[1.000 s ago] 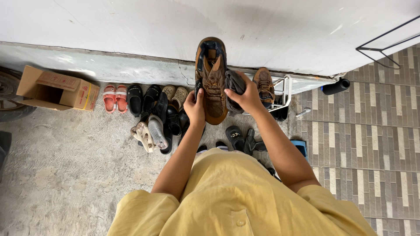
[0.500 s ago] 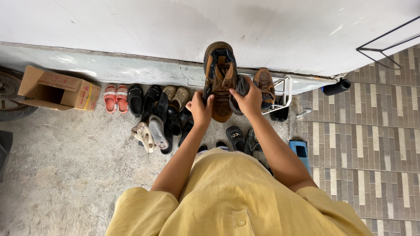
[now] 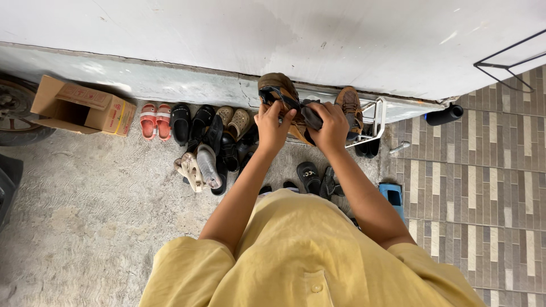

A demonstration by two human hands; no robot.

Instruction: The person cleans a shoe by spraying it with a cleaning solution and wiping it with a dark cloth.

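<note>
both hands grip one worn brown lace-up leather boot (image 3: 277, 91) held over the silver metal shoe rack (image 3: 372, 116) at the white wall's foot: left hand (image 3: 272, 126) clamped on its near side, right hand (image 3: 328, 126) closed on the boot and a dark grey cloth (image 3: 311, 116). judged step: handling the boot above the rack. open room is tight: a second brown boot (image 3: 350, 108) sits just right, the black shoes and sandals (image 3: 213, 139) crowd left.

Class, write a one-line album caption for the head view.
Both hands, left hand and right hand, grip a brown boot above shoes lined along a white wall.
</note>
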